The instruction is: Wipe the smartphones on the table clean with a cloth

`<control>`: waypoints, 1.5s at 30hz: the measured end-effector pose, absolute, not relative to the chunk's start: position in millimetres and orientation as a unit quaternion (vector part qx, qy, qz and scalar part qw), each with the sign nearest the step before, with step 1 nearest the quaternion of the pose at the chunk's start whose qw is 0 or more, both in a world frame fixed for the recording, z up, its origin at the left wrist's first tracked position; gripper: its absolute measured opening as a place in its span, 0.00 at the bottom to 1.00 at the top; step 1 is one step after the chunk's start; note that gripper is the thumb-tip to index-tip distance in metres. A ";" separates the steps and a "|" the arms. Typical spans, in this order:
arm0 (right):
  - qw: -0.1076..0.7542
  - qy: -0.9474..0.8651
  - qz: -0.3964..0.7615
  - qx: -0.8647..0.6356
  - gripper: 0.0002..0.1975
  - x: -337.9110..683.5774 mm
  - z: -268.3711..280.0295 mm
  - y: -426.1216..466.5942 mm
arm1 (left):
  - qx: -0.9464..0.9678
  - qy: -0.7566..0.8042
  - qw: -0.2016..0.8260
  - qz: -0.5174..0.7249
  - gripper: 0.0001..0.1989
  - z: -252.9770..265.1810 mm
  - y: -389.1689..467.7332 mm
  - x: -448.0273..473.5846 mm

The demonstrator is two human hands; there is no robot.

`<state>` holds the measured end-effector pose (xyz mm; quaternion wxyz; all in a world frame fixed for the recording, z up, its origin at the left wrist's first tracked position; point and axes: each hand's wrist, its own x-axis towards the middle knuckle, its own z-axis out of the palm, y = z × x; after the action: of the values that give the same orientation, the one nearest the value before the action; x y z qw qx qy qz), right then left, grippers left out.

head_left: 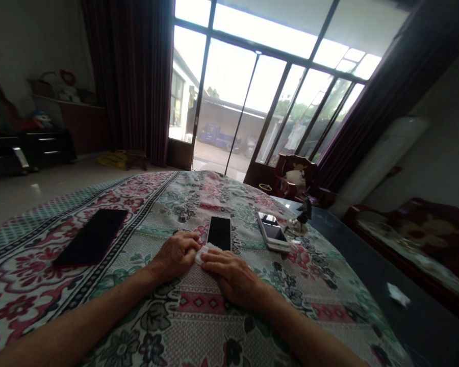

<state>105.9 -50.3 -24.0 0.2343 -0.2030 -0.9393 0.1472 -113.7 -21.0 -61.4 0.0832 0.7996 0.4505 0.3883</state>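
A white-framed smartphone [220, 233] with a dark screen lies face up on the patterned tablecloth, straight ahead of me. My left hand [178, 255] is closed, its bent fingers at the lower left edge of that phone. A crumpled white tissue [202, 254] is under the fingers of my right hand [233, 275], pressed at the phone's lower end, which they partly cover. Off to the left lies a larger black tablet-like device [94, 238], screen up. To the right, a white phone [272, 228] rests on top of another pale flat device [280, 246].
A small dark ornament [303, 214] stands past the stacked devices. The floral tablecloth [206, 326] covers the round table. Another white crumpled tissue [398, 294] lies on a dark surface at right. Beyond are wooden chairs [296, 176], curtains [128, 76] and a glass door.
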 end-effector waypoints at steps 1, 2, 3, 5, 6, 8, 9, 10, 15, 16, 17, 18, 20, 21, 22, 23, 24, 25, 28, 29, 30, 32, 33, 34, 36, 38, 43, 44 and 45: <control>0.259 -0.932 0.156 -0.199 0.23 106.3 -25.6 -49.7 | 0.798 0.453 0.086 0.388 0.15 -61.6 -21.3 -113.6; 0.292 -0.920 0.163 -0.202 0.22 107.1 -27.5 -48.1 | 0.798 0.455 0.089 0.385 0.15 -61.7 -21.8 -113.6; 0.331 -0.903 0.169 -0.214 0.22 108.3 -29.7 -45.6 | 0.798 0.458 0.091 0.381 0.16 -61.5 -22.5 -113.6; 0.409 -0.857 0.173 -0.260 0.24 111.5 -34.0 -37.9 | 0.798 0.468 0.097 0.368 0.19 -59.3 -24.7 -113.6; 0.444 -0.831 0.173 -0.289 0.25 113.4 -36.0 -33.1 | 0.797 0.475 0.102 0.359 0.20 -56.9 -26.0 -113.3; 0.499 -0.773 0.172 -0.353 0.25 117.2 -40.1 -23.3 | 0.795 0.491 0.116 0.336 0.21 -49.5 -28.4 -110.9; 0.520 -0.743 0.175 -0.383 0.24 118.8 -42.2 -18.8 | 0.793 0.502 0.126 0.321 0.23 -44.7 -29.2 -108.2; 0.536 -0.715 0.181 -0.411 0.23 120.2 -44.2 -14.8 | 0.790 0.515 0.134 0.304 0.26 -39.7 -29.7 -104.3; 0.579 -0.630 0.227 -0.465 0.20 123.4 -51.8 -5.4 | 0.768 0.583 0.131 0.233 0.46 -26.0 -28.2 -67.6; 0.587 -0.622 0.231 -0.465 0.20 123.3 -52.5 -5.2 | 0.765 0.589 0.129 0.226 0.50 -27.2 -27.8 -58.7; 0.593 -0.616 0.231 -0.464 0.19 123.1 -52.9 -5.2 | 0.764 0.594 0.126 0.220 0.53 -29.5 -27.5 -50.2; 0.596 -0.615 0.230 -0.462 0.19 122.9 -53.2 -5.2 | 0.762 0.599 0.125 0.214 0.55 -32.5 -27.2 -42.6; 0.597 -0.622 0.223 -0.455 0.19 122.4 -53.5 -5.4 | 0.753 0.609 0.122 0.217 0.57 -38.6 -26.1 -31.5; 0.595 -0.627 0.218 -0.452 0.19 122.3 -53.6 -5.4 | 0.750 0.611 0.117 0.225 0.56 -40.8 -25.0 -28.8; 0.594 -0.631 0.214 -0.450 0.19 122.3 -53.7 -5.5 | 0.749 0.610 0.113 0.231 0.55 -41.9 -23.4 -28.4; 0.594 -0.633 0.210 -0.450 0.20 122.3 -53.6 -5.6 | 0.754 0.604 0.111 0.232 0.53 -41.7 -21.3 -30.6; 0.595 -0.634 0.206 -0.450 0.20 122.4 -53.3 -5.9 | 0.765 0.593 0.112 0.226 0.52 -40.2 -19.0 -35.3; 0.596 -0.633 0.201 -0.451 0.20 122.4 -52.8 -6.2 | 0.779 0.578 0.120 0.211 0.51 -37.5 -16.4 -42.5; 0.599 -0.642 0.187 -0.441 0.20 122.1 -50.7 -7.9 | 0.848 0.481 0.177 0.139 0.50 -24.9 -9.7 -73.6; 0.599 -0.647 0.180 -0.435 0.21 121.8 -49.9 -8.6 | 0.857 0.461 0.193 0.126 0.50 -20.2 -8.1 -84.8; 0.599 -0.654 0.172 -0.429 0.21 121.4 -49.1 -9.2 | 0.858 0.457 0.198 0.126 0.50 -15.9 -6.9 -95.3; 0.596 -0.669 0.152 -0.417 0.22 121.0 -47.6 -10.2 | 0.846 0.481 0.197 0.122 0.48 -9.3 -5.1 -112.0; 0.594 -0.677 0.142 -0.412 0.23 121.1 -46.9 -10.6 | 0.839 0.497 0.190 0.116 0.47 -7.5 -4.1 -117.9; 0.591 -0.685 0.132 -0.405 0.23 121.4 -46.1 -10.8 | 0.836 0.505 0.181 0.115 0.45 -6.7 -3.0 -122.2; 0.582 -0.703 0.114 -0.394 0.24 122.8 -44.0 -11.0 | 0.838 0.505 0.164 0.121 0.40 -8.2 -0.1 -126.9; 0.564 -0.723 0.095 -0.387 0.25 123.9 -41.3 -10.6 | 0.846 0.490 0.156 0.138 0.36 -12.4 3.4 -128.4; 0.467 -0.792 0.073 -0.387 0.26 114.7 -35.5 -8.2 | 0.854 0.463 0.168 0.168 0.37 -24.3 9.8 -126.7; 0.437 -0.809 0.072 -0.386 0.26 110.6 -34.6 -8.1 | 0.852 0.464 0.169 0.172 0.38 -25.8 10.3 -126.1; 0.406 -0.826 0.068 -0.385 0.25 106.6 -33.7 -8.4 | 0.850 0.467 0.168 0.176 0.38 -26.9 10.7 -125.5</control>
<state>106.6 -8.4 -33.7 0.4057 -0.3849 -0.8262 0.0676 -125.5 10.7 -26.9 0.1679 0.8502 0.4669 0.1760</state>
